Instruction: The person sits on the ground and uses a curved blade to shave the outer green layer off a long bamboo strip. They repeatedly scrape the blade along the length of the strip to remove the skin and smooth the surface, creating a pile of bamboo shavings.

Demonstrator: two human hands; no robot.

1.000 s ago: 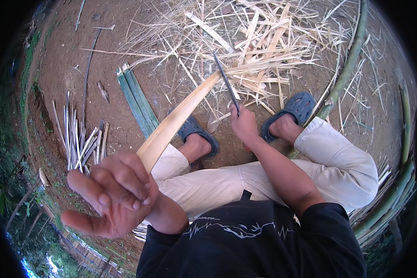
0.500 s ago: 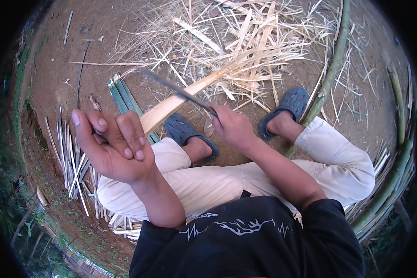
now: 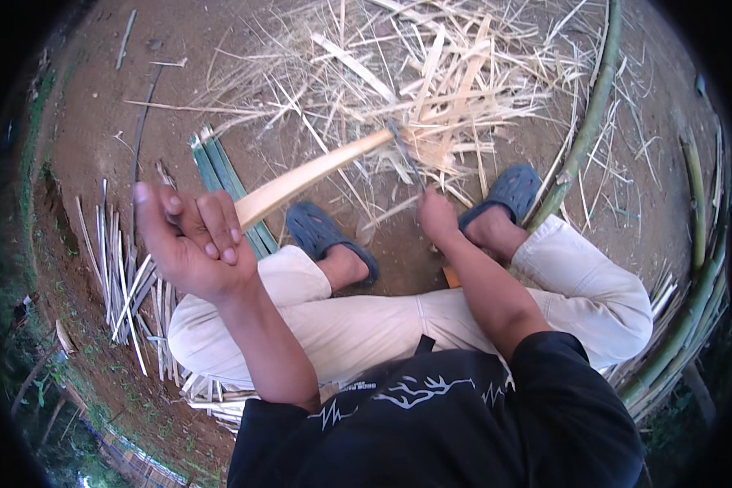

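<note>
My left hand [image 3: 193, 244] is closed around the near end of a pale split bamboo strip [image 3: 317, 172]. The strip slants away from me toward the upper right, over the ground. At its far end the dark, narrow blade of a knife [image 3: 404, 150] crosses it. My right hand [image 3: 437, 215], in front of my right foot, is closed on this knife, its fingers partly blurred. An orange-brown piece [image 3: 451, 276] shows under my right forearm; I cannot tell whether it belongs to the knife.
Shavings and slivers [image 3: 439, 73] are heaped beyond my feet. Green split bamboo [image 3: 219, 167] lies at left, near a bundle of thin strips [image 3: 122, 285]. A long green bamboo pole [image 3: 598, 106] passes my right clog [image 3: 514, 189]; more poles [image 3: 683, 325] lie at far right.
My right hand and the knife have moved right and away along the strip, from its middle to its far end. The blade has turned more upright. My left hand has barely shifted.
</note>
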